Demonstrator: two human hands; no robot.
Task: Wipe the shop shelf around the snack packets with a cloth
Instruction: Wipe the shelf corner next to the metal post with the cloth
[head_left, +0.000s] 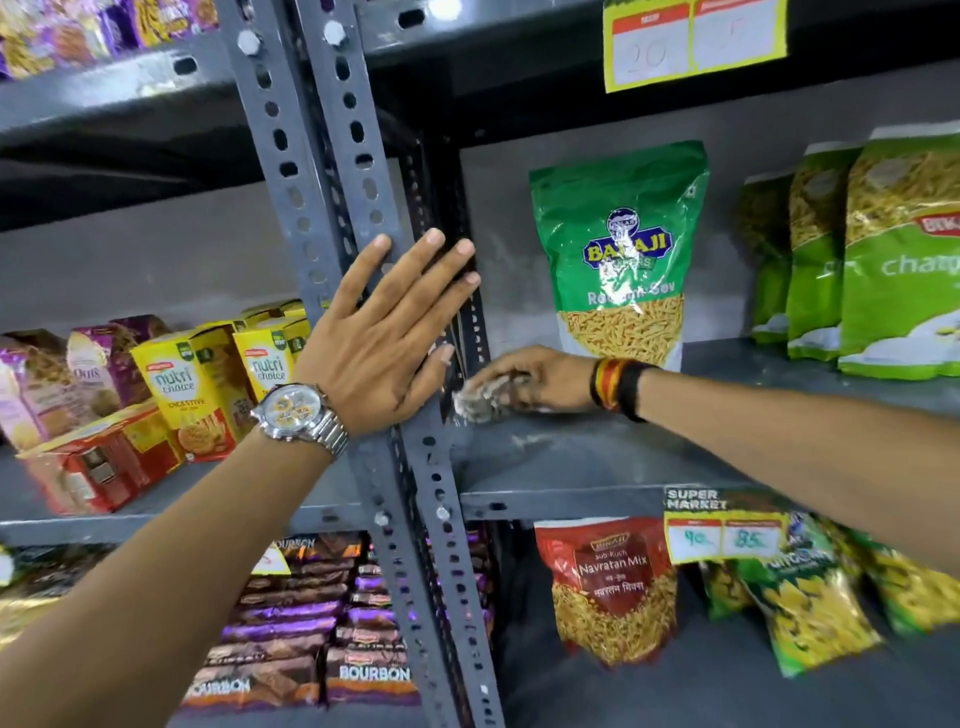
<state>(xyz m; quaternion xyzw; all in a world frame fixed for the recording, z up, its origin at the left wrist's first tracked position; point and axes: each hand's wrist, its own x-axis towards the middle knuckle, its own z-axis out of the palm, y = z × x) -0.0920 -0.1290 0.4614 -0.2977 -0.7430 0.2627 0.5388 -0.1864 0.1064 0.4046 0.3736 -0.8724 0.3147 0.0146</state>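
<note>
My right hand (540, 382) presses a crumpled whitish cloth (480, 400) onto the grey metal shelf (571, 457), at its left end beside the upright post. A green Balaji sev packet (618, 249) stands upright just behind that hand, near the back wall. My left hand (384, 332), with a silver watch on the wrist, lies flat with spread fingers against the perforated grey post (332, 171). It holds nothing. Light green snack packets (883, 249) stand in a row at the right end of the same shelf.
Yellow Nutri Choice boxes (202, 384) and red biscuit boxes (104, 462) fill the shelf to the left of the post. Below are Bourbon packs (322, 623), a red Navratan Mix packet (613, 582) and yellow-green packets (810, 608). Price tags (724, 535) hang on the shelf's front edge.
</note>
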